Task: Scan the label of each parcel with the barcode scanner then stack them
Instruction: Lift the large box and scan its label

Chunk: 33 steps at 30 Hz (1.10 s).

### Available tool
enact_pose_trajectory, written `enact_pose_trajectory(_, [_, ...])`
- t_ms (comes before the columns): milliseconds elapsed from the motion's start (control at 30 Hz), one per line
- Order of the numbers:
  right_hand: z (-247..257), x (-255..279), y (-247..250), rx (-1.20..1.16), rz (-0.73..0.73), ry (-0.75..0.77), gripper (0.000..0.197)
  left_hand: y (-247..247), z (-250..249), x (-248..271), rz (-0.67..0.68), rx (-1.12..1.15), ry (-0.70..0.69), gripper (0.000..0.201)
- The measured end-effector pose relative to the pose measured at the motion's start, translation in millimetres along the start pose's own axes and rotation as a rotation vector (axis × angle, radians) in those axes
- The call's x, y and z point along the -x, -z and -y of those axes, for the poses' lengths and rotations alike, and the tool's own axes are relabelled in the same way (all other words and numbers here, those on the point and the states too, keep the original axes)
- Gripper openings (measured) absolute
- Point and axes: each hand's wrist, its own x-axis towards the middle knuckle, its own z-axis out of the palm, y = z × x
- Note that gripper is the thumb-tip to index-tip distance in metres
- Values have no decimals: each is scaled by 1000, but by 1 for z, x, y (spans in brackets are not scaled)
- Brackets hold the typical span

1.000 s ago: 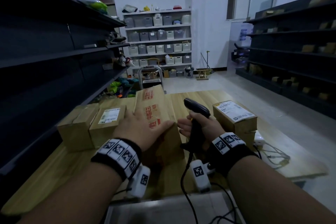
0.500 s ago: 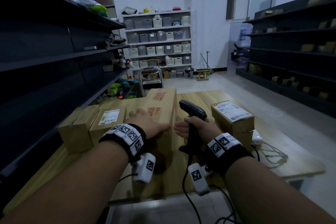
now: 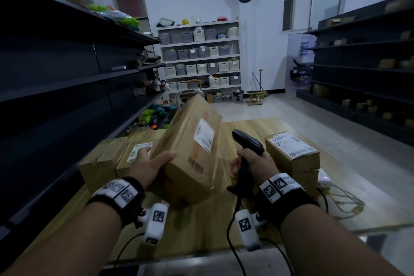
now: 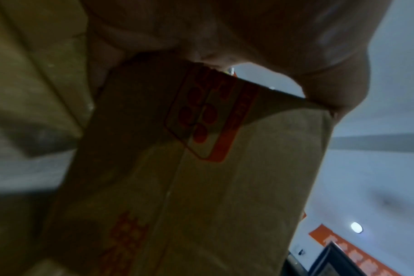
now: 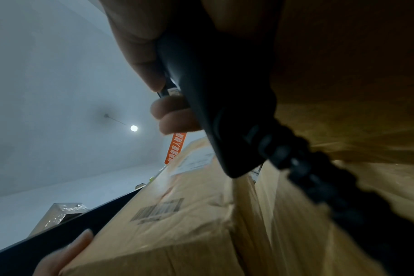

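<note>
My left hand point(image 3: 154, 163) grips the near end of a long brown parcel point(image 3: 190, 148), thumb on top, and holds it tilted above the wooden table point(image 3: 201, 231). Its white label point(image 3: 203, 135) faces up and to the right. In the left wrist view the parcel point(image 4: 189, 186) fills the frame under my palm. My right hand point(image 3: 253, 163) holds the black barcode scanner point(image 3: 247, 141) upright by its handle, just right of the parcel; the scanner point(image 5: 215, 93) also shows close up in the right wrist view, with the parcel point(image 5: 165, 214) beside it. Three more parcels lie on the table.
Two brown parcels point(image 3: 132, 152) lie side by side at the table's left, one with a label. Another labelled parcel point(image 3: 291, 152) sits at the right, with loose cables point(image 3: 342, 201) beside it. Dark shelving point(image 3: 67, 74) flanks both sides.
My left hand has lifted the long parcel off the table and turned it, so its white label now faces up. The scanner hand has stayed about where it was.
</note>
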Motion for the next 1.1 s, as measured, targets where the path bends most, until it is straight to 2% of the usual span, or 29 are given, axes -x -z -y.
enact_pose_trajectory(133, [1,3,-2,76,51,-23,34,1,41,7,-9,334,-19,77])
enact_pose_trajectory(267, [2,8,-4,177,127,-35,28,-7,74,10,-1,450,-39,92])
enact_pose_trajectory(333, [0,7,-4,216,116,-15,24,-11,85,7,25,453,-48,101])
enact_pose_trajectory(467, [-2,7,-4,242,128,-2,24,-20,102,-6,58,540,-15,128])
enact_pose_trajectory(600, [-2,10,-5,276,156,2,22,-28,118,-6,113,590,-13,104])
enact_pose_trajectory(700, [-2,13,-4,322,169,3,17,-29,125,-9,138,631,-36,112])
enact_pose_trajectory(733, [-3,13,-4,332,172,6,16,-28,125,-10,155,665,-55,109])
enact_pose_trajectory(800, [-3,13,-5,321,175,16,19,-26,127,-10,174,712,-83,92])
enact_pose_trajectory(1000, [-3,14,-6,289,176,-5,31,-26,135,-8,160,752,-83,66])
enact_pose_trajectory(1100, [-2,14,-5,268,213,-57,23,-26,134,-4,151,748,-77,70])
